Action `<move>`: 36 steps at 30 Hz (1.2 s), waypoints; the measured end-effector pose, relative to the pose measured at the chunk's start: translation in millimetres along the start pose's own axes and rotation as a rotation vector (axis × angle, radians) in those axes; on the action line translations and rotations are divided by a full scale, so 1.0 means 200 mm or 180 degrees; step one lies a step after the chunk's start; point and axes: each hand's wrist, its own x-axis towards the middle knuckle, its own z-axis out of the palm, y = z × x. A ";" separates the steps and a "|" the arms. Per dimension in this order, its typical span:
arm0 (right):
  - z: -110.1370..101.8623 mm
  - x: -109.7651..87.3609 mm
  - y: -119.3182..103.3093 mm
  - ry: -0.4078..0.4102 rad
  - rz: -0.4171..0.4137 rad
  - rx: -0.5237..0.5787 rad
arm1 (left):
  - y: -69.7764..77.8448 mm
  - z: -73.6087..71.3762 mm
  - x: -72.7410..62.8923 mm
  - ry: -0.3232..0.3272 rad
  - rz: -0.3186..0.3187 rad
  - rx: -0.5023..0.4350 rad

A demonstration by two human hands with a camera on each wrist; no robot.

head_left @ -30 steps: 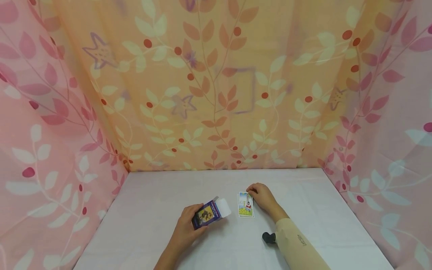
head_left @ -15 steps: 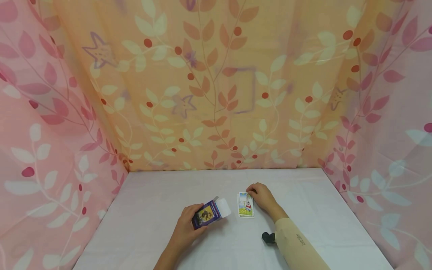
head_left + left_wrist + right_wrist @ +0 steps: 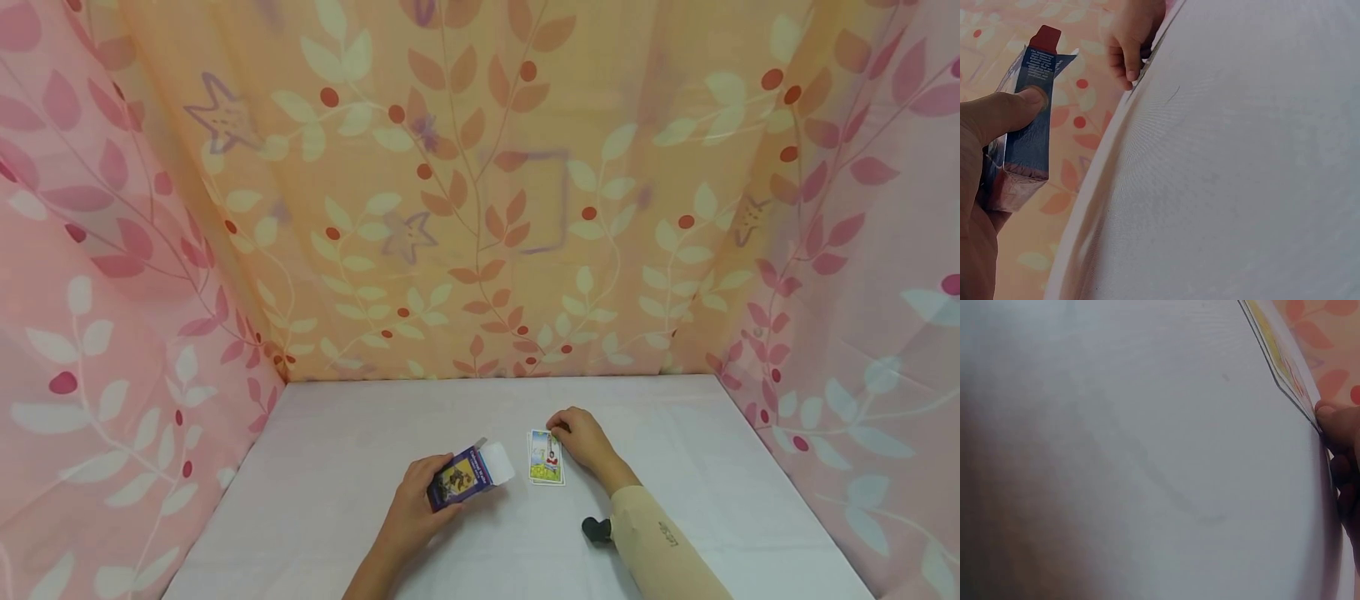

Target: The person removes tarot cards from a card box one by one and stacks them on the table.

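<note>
In the head view my left hand (image 3: pixel 411 510) grips a small dark purple tarot card box (image 3: pixel 459 480) with a picture on its front. The box is tilted, and its open end with a raised white flap (image 3: pixel 498 463) points right. The left wrist view shows the thumb (image 3: pixel 1030 99) pressed on the box's blue side (image 3: pixel 1034 134). Right of the box, a few tarot cards (image 3: pixel 545 458) lie face up on the table, slightly offset. My right hand (image 3: pixel 591 443) pinches their upper right corner; in the right wrist view its thumb (image 3: pixel 1329 415) sits on the card corner (image 3: pixel 1297 390).
A white cloth covers the table (image 3: pixel 337 433). Patterned curtains (image 3: pixel 480 208) enclose it at the back and both sides. A small black object (image 3: pixel 597 530) sits against the beige right sleeve (image 3: pixel 663 533), below the cards.
</note>
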 end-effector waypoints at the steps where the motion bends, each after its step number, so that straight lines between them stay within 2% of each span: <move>1: 0.00 0.00 0.00 0.0004 -0.0003 -0.0004 | 0.00 0.00 0.00 0.0003 0.0009 0.0005; 12: -0.02 -0.01 -0.02 0.0002 -0.0033 0.0053 | 0.00 0.00 0.00 0.0032 0.0061 0.0018; 20: -0.03 -0.05 -0.07 0.0214 -0.0141 0.0132 | 0.00 0.00 0.01 0.0044 0.0080 0.0035; 27: -0.06 -0.10 -0.15 0.0305 -0.0121 0.0221 | 0.00 0.00 0.01 0.0035 0.0062 0.0028; 36: -0.10 -0.21 -0.28 0.0575 -0.0454 0.0209 | -0.02 0.00 0.00 0.0009 0.0043 0.0085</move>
